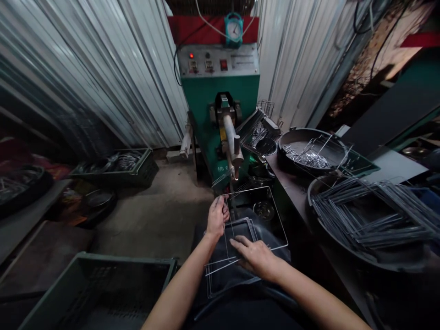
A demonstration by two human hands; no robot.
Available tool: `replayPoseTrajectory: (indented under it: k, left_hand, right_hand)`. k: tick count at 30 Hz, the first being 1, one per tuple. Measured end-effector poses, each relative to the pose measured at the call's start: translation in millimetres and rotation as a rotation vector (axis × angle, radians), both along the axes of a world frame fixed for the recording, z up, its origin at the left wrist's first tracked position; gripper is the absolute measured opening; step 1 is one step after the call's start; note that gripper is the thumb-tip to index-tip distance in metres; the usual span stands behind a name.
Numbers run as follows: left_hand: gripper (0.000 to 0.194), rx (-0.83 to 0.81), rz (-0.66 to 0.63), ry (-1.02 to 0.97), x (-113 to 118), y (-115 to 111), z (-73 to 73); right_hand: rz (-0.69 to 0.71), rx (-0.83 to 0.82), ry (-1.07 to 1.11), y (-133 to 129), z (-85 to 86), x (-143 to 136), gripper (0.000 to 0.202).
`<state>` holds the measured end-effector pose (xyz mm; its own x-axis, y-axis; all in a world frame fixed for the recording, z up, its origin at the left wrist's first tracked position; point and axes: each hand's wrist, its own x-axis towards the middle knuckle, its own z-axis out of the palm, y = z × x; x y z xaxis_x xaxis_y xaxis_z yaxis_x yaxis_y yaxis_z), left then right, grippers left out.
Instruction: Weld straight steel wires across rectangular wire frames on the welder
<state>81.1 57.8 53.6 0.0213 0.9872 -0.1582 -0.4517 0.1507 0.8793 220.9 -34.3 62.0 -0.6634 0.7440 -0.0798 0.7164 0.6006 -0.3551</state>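
A rectangular wire frame (pixel 279 215) is held up in front of the machine. My left hand (pixel 217 215) pinches its far left corner. At the near side, my right hand (pixel 256 257) has its fingers around the wire, the forefinger stretched toward a crossing wire; loose wire ends stick out to its left. More wire frames (pixel 210 286) lie on my lap, on a dark apron (pixel 237 279), partly hidden by my hands. Just beyond the held frame, the green spot welding machine (pixel 195 94) has its upper electrode arm (pixel 231 133) above the wire.
On the right bench, one round black tray (pixel 314 201) holds stacked wire frames and another tray (pixel 283 160) holds small wire pieces. Green crates stand at left, one near (pixel 82 259), one farther (pixel 146 167) with metal parts. A teal clock (pixel 234 30) sits above the control panel (pixel 240 62).
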Motion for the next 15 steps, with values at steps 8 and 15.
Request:
replayPoseTrajectory:
  k: [8, 15]
  left_hand:
    - [0.028, 0.020, 0.027, 0.100, 13, -29, -18.9]
    - [0.027, 0.005, 0.039, 0.078, 22, -19, -18.7]
  right_hand:
    - [-0.053, -0.006, -0.019, 3, 2.8, 1, 0.058]
    - [-0.082, 0.014, -0.028, 8, 2.8, 2, 0.056]
